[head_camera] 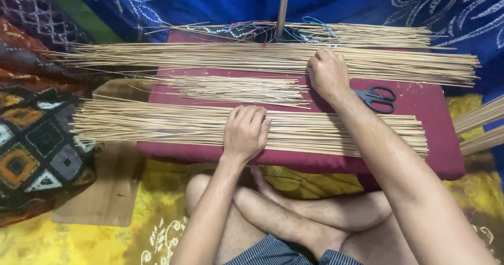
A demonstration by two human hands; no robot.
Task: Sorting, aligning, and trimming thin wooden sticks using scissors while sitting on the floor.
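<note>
The left hand (244, 133) lies open on the near sticks (157, 124), the right hand (327, 73) open on the far sticks (210, 56) — thin, light, probably brittle, best pinched mid-length.

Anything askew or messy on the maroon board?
Mostly tidy. The far pile has stray sticks splaying left, with red and blue threads tangled in it. The short middle pile is loose and fanned. Left hand and right hand press neater bundles.

We see no packs, no labels, no signs, no screens here.
</note>
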